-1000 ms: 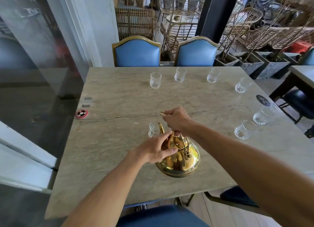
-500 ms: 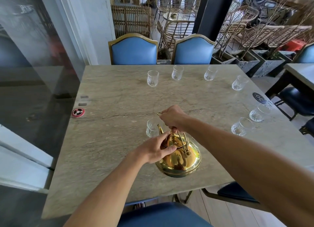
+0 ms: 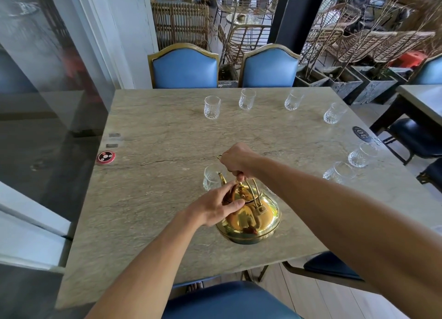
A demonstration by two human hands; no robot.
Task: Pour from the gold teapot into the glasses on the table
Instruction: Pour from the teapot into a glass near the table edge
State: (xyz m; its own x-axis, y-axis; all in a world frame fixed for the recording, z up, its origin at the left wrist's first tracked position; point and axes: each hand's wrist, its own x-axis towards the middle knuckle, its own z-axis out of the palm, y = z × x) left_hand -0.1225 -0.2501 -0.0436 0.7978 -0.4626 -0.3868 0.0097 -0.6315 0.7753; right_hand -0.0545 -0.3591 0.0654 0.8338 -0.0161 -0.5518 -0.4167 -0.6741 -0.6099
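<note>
Gold teapot (image 3: 248,219) sits on the stone worktop (image 3: 148,199), close to the near edge. It is round and very shiny, with a thin curved spout (image 3: 222,178) and a tall wire handle (image 3: 253,189) that stands up over the lid. The right hand (image 3: 235,161) has a closed grip around the top of the handle. The left hand (image 3: 218,206) rests on the lid side of the teapot, its fingers curled and touching it.

A small clear glass (image 3: 211,180) stands just past the teapot, right by the spout. I cannot tell if it has anything in it. Four more glasses (image 3: 212,107) stand in a row well past the teapot, near two blue chairs (image 3: 184,67). Two more glasses (image 3: 362,155) stand to the right of the teapot. They all look empty.
</note>
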